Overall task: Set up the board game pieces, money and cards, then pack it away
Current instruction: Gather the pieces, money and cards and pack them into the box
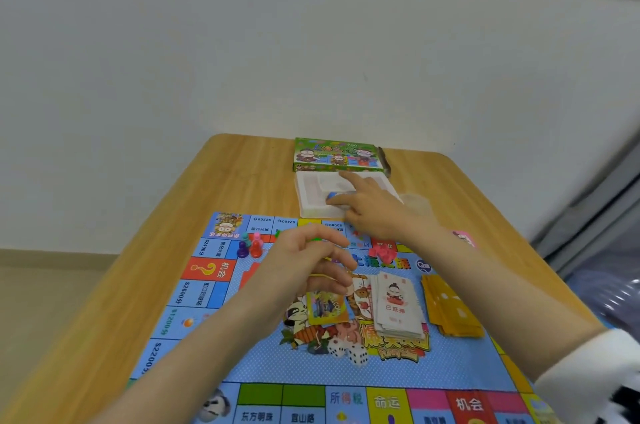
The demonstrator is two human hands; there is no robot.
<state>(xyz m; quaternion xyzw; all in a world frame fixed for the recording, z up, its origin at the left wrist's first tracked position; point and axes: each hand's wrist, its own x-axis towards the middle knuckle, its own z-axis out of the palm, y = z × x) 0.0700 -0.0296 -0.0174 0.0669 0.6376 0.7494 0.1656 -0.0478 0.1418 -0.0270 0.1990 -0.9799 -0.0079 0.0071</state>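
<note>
Blue piece (331, 195) pinched by right hand (372, 214) in white tray (305, 196); left hand (308, 262) curled round green pieces (313, 239) above board (242, 354).

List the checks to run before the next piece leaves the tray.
1. The right hand is at the white tray, by the blue piece: ok.
2. Its grip on the blue piece: cannot tell.
3. The left hand is free: not ok, it holds a green piece.
4. The pawns stand upright on the board: ok.
5. Both dice lie on the board: ok.
6. What remains in the white tray: cannot tell, the hand covers it.
</note>
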